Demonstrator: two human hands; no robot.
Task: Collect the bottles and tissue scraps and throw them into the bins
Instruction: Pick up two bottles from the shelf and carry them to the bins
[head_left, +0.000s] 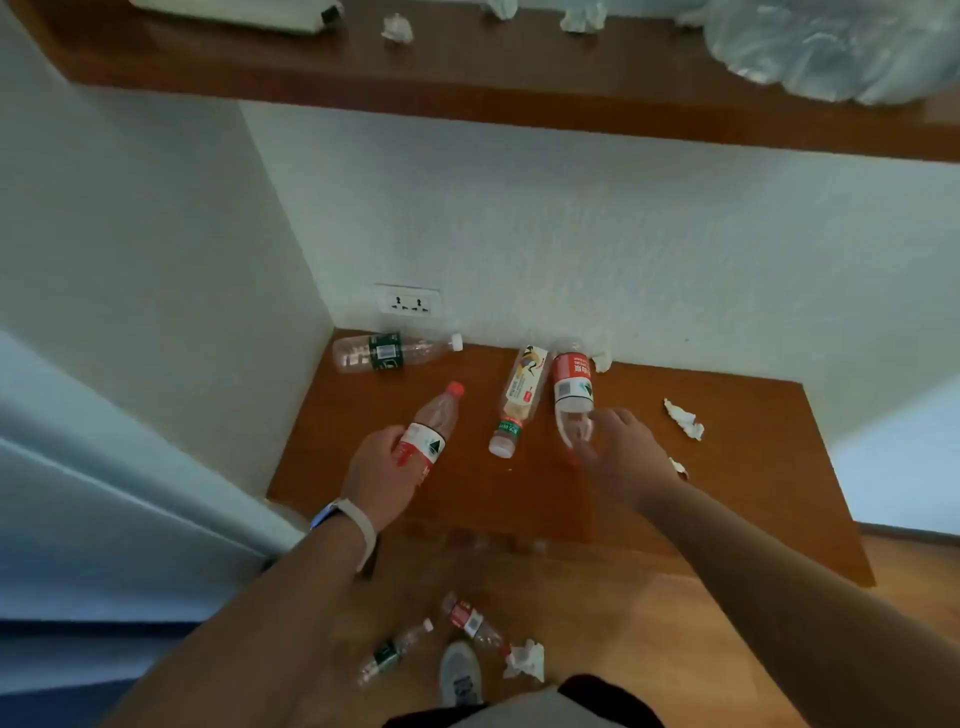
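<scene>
On the low wooden table (727, 499), my left hand (376, 467) grips a red-capped bottle (436, 421) round its red-and-white label. My right hand (621, 444) reaches over the neck end of a red-labelled bottle (571, 387), fingers spread and touching it. Between them lies a yellow-labelled bottle (519, 397). A green-labelled bottle (389, 352) lies at the back by the wall. Tissue scraps (684, 418) sit on the table's right side, another tissue scrap (602, 361) by the wall. No bin is in view.
On the floor below lie a green-labelled floor bottle (392, 652), a red-labelled floor bottle (472, 621) and a crumpled floor tissue (524, 660), near my shoe (460, 673). A wooden shelf (467, 93) overhead carries shelf tissues (397, 27) and a plastic bag (831, 47). Walls close the left and back.
</scene>
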